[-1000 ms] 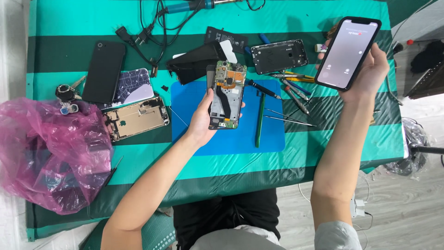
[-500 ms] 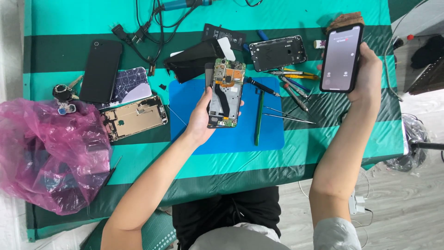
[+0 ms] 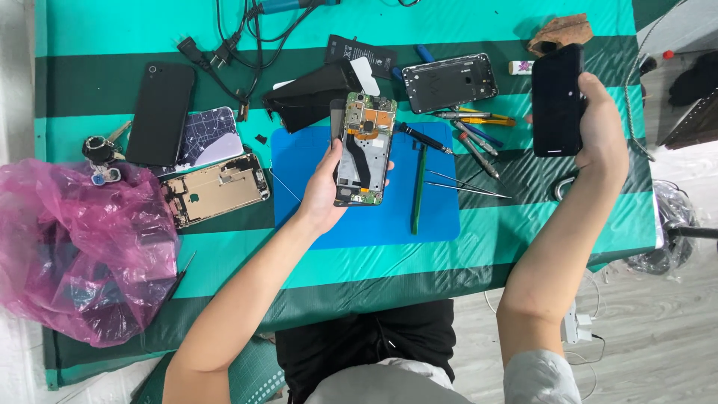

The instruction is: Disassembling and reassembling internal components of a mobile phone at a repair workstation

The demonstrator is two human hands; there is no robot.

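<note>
Hands are both occupied above the green-striped bench (image 3: 97, 52). The left hand (image 3: 323, 191) grips an opened phone (image 3: 364, 148) with its back removed, circuit board and orange parts exposed, thumb along its left side and fingers wrapped behind; it is held just over the blue work mat (image 3: 434, 217) near the middle of the bench. The right hand (image 3: 604, 135) clasps a dark phone (image 3: 557, 99) with a blank screen, raised over the bench's right edge, fingers curled round its right side.

On the mat's right part lies a green pry tool (image 3: 418, 187), and tweezers (image 3: 467, 184) reach off the mat toward the right edge. Screwdrivers (image 3: 473, 129) lie just beyond the mat's far right corner, near an empty black phone frame (image 3: 449, 81). Toward the left edge sit a black phone (image 3: 159, 112), a patterned phone case (image 3: 206, 138) and a gold phone chassis (image 3: 217, 188). A pink plastic bag (image 3: 78, 251) covers the near left corner. Black cables (image 3: 232, 45) trail along the far edge.
</note>
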